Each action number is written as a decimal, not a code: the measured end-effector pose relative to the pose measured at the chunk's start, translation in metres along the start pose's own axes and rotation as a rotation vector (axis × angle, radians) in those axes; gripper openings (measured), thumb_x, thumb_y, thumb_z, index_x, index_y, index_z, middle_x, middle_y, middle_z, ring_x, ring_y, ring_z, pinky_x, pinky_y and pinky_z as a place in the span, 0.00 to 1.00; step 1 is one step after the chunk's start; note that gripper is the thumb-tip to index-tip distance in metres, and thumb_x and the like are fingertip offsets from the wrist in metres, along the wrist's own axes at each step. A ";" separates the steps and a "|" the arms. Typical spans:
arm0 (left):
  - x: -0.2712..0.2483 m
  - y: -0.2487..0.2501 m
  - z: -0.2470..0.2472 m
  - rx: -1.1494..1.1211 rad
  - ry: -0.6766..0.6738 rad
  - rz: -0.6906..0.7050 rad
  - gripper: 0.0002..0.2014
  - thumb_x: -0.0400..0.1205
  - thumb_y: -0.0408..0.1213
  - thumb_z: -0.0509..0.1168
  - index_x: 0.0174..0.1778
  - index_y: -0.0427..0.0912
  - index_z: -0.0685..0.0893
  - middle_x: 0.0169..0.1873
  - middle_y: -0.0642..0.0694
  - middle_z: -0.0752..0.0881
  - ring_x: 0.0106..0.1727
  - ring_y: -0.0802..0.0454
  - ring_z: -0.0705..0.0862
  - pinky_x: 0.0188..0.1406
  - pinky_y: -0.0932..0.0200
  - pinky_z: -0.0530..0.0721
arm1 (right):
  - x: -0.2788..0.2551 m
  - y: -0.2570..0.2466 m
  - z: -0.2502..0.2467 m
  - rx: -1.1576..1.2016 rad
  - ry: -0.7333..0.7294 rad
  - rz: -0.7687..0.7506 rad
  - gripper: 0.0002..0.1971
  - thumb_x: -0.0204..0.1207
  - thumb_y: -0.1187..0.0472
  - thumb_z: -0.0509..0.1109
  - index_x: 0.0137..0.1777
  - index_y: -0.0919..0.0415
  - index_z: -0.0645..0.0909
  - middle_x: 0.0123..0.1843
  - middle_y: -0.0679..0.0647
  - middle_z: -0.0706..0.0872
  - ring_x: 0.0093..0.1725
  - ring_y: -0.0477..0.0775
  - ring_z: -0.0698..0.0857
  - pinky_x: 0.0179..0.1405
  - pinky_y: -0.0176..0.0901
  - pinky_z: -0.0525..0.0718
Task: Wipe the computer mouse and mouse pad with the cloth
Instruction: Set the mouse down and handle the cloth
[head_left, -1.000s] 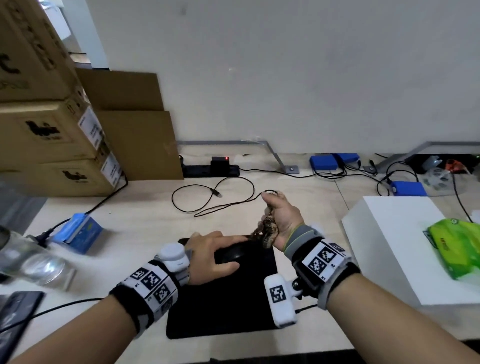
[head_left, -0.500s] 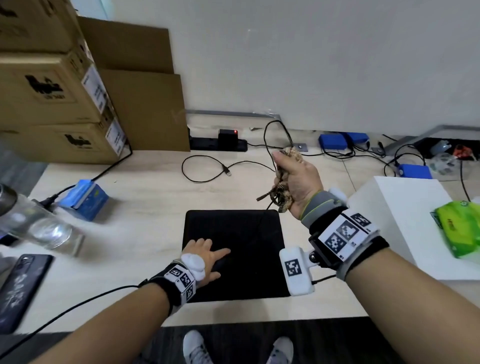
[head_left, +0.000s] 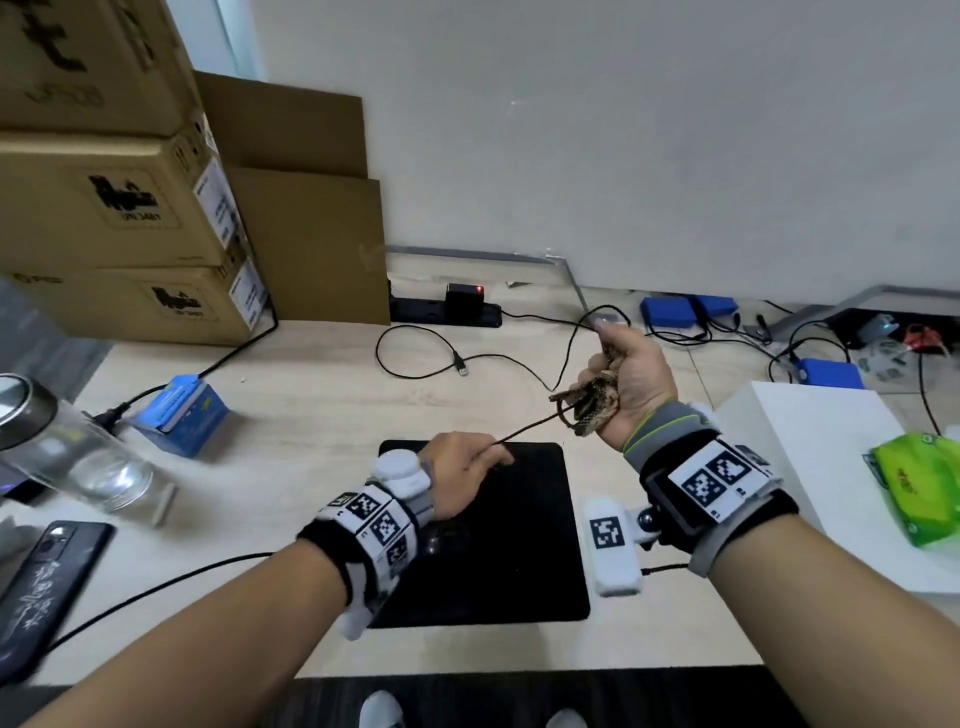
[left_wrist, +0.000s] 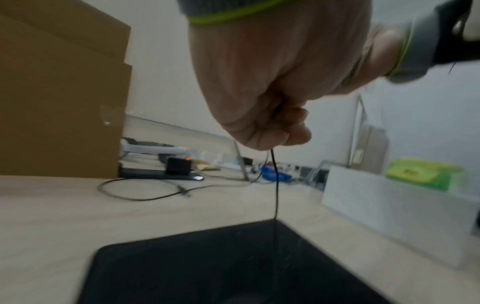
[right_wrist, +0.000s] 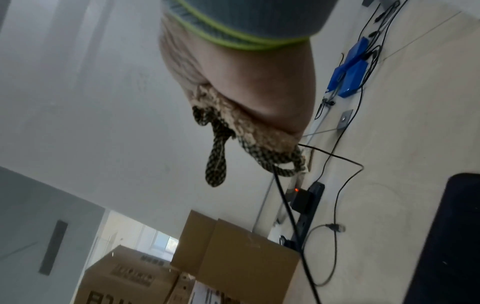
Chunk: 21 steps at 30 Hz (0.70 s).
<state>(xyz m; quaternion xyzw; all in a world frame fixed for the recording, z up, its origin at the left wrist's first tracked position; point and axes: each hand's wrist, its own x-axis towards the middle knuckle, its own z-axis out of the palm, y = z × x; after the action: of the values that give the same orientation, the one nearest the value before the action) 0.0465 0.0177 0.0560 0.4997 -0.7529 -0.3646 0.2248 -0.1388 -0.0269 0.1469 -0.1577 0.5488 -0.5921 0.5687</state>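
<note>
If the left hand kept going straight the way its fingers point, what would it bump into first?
Probably the right hand and the cloth it grips. The left hand pinches a thin cable that runs up toward them, over the mouse pad. Depth is hard to judge.

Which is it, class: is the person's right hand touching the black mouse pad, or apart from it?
Apart. The head view shows the right hand raised beyond the mouse pad's far edge, gripping the patterned cloth, with bare desk beneath.
</note>
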 end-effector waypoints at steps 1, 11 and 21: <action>-0.004 -0.011 -0.006 0.068 -0.009 -0.008 0.14 0.87 0.41 0.57 0.51 0.44 0.90 0.26 0.62 0.79 0.28 0.66 0.78 0.32 0.77 0.70 | 0.001 -0.007 -0.001 0.010 0.003 -0.011 0.08 0.72 0.59 0.71 0.33 0.55 0.76 0.22 0.51 0.70 0.21 0.51 0.67 0.25 0.38 0.65; -0.026 -0.099 -0.037 0.525 -0.349 -0.343 0.15 0.86 0.51 0.56 0.43 0.48 0.83 0.43 0.48 0.87 0.40 0.54 0.84 0.42 0.57 0.79 | 0.007 -0.055 0.005 0.196 -0.042 -0.116 0.11 0.73 0.59 0.69 0.33 0.53 0.71 0.21 0.49 0.69 0.18 0.49 0.68 0.24 0.36 0.67; 0.028 0.050 -0.011 -0.251 0.070 -0.004 0.11 0.80 0.40 0.67 0.59 0.45 0.82 0.31 0.49 0.89 0.33 0.54 0.85 0.44 0.54 0.84 | -0.009 0.007 0.024 -0.003 -0.129 0.000 0.12 0.73 0.58 0.72 0.32 0.55 0.73 0.21 0.51 0.70 0.17 0.49 0.68 0.23 0.40 0.68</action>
<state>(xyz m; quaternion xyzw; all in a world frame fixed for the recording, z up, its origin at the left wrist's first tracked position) 0.0132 0.0001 0.1010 0.4819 -0.6919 -0.4385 0.3110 -0.1134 -0.0285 0.1532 -0.1964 0.5120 -0.5798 0.6025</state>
